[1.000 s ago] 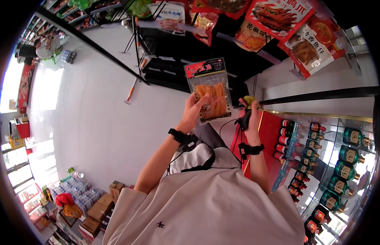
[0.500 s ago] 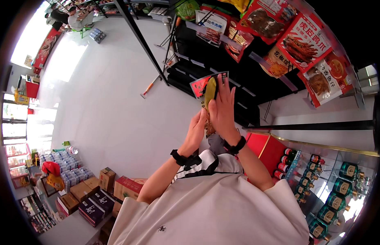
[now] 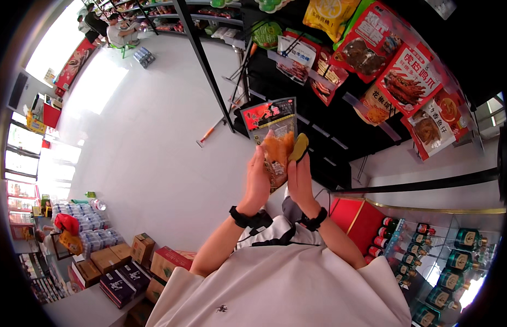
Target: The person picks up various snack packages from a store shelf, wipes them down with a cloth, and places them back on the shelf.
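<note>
In front of me is a flat snack packet [image 3: 271,123], upright and tilted a little, with a red-and-black top and a see-through part showing orange food. My left hand [image 3: 255,184] grips its left edge, thumb on the front. At the packet's right edge is my right hand [image 3: 301,188], closed on a small yellow-green pad [image 3: 299,148] with a dark edge. Whether it is a folded cloth or a sponge I cannot tell. The right fingers are partly hidden, and the pad lies beside or against the packet's edge.
Black shelves [image 3: 324,128] with hanging snack bags [image 3: 411,79] rise ahead and to the right. A glass case with green bottles [image 3: 459,260] stands at the lower right. Cartons [image 3: 111,258] and wrapped bottle packs [image 3: 92,223] are at the lower left. People sit far back left.
The packet has turned to show its broad front and sits more to the left. My right hand has moved down from over it, carrying the yellow-green pad to its right edge.
</note>
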`<state>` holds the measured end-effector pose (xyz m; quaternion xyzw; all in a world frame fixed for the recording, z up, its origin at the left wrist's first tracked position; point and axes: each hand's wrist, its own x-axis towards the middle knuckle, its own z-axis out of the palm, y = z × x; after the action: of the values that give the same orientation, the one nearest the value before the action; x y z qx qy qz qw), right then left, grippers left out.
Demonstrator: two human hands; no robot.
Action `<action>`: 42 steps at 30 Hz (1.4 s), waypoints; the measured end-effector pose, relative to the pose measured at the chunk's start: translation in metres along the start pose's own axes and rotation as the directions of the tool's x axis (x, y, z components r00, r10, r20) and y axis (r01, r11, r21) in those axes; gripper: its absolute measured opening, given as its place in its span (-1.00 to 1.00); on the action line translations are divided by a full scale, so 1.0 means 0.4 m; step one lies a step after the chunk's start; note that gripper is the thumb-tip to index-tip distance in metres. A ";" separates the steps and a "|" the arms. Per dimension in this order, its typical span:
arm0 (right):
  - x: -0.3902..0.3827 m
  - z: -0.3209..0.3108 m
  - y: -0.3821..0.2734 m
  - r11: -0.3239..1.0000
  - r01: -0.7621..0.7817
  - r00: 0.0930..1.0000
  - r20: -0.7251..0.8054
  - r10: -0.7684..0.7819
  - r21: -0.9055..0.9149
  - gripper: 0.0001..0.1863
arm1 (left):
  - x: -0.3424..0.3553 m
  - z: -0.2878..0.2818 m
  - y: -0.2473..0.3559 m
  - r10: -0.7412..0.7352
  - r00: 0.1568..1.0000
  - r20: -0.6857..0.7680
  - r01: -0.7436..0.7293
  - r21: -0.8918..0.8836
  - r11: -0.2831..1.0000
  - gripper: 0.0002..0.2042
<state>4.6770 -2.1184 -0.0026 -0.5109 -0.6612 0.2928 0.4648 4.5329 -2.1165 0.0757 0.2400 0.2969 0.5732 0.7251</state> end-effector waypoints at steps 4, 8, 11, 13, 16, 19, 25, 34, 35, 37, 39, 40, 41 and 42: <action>-0.033 0.054 -0.038 0.994 0.109 0.994 -0.019 -0.109 0.005 -0.36 | 0.004 -0.016 -0.048 0.049 0.999 -0.001 -0.048 0.063 0.997 -0.42; -0.029 0.060 -0.102 0.961 0.152 0.987 0.022 -0.161 0.230 -0.34 | -0.003 -0.030 -0.060 0.057 0.998 -0.030 -0.051 0.169 0.984 -0.44; -0.040 0.060 -0.113 0.947 0.321 0.944 0.069 -0.322 0.016 -0.39 | -0.004 -0.041 -0.037 0.006 1.000 -0.024 -0.005 0.061 0.998 -0.47; -0.029 0.058 -0.118 0.948 0.313 0.948 0.082 -0.307 -0.066 -0.41 | -0.018 -0.043 -0.030 -0.004 0.999 -0.032 0.005 0.025 1.000 -0.48; -0.031 0.084 -0.080 0.947 0.318 0.945 -0.071 -0.320 -0.035 -0.46 | -0.023 -0.058 -0.021 -0.041 0.994 0.104 0.044 -0.023 0.999 -0.47; -0.031 0.092 -0.077 0.964 0.266 0.952 -0.153 -0.267 -0.030 -0.49 | -0.038 -0.070 0.014 -0.144 0.977 0.156 0.172 -0.188 0.967 -0.45; -0.004 0.022 -0.022 0.885 -0.220 0.940 -0.153 0.305 0.410 -0.60 | -0.035 -0.073 0.068 -0.130 0.976 0.177 0.150 -0.105 0.983 -0.43; -0.033 0.007 -0.172 0.976 -0.150 0.948 -0.256 0.187 0.158 -0.68 | 0.016 -0.155 -0.034 0.413 0.908 -0.076 -0.238 0.716 0.656 -0.41; -0.037 0.011 -0.175 0.977 -0.147 0.947 -0.263 0.185 0.157 -0.68 | 0.001 -0.154 -0.048 0.506 0.856 -0.100 -0.244 0.786 0.568 -0.33; -0.057 0.018 -0.176 0.991 -0.114 0.965 -0.244 0.094 -0.068 -0.69 | -0.036 -0.137 -0.048 0.397 0.906 0.145 -0.378 0.700 0.606 -0.27; -0.078 0.023 -0.203 0.991 -0.100 0.989 -0.115 0.090 -0.085 -0.72 | -0.061 -0.106 -0.014 0.207 0.963 0.173 -0.269 0.558 0.785 -0.27; -0.080 0.036 -0.229 1.000 0.013 0.998 -0.056 -0.015 -0.019 -0.72 | -0.051 -0.160 -0.043 0.124 0.981 0.147 -0.173 0.400 0.900 -0.28; -0.081 0.038 -0.234 0.992 0.114 0.993 -0.013 -0.114 0.046 -0.73 | -0.047 -0.167 -0.037 0.125 0.981 0.149 -0.175 0.398 0.901 -0.28; -0.082 0.036 -0.231 0.991 0.078 0.996 0.023 -0.081 0.106 -0.74 | -0.043 -0.180 -0.024 -0.023 0.985 0.170 -0.022 0.259 0.966 -0.27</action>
<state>4.6280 -2.1765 0.0608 -0.4548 -0.6709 0.3155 0.4934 4.4858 -2.1348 0.0209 0.3812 0.3060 0.5064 0.7104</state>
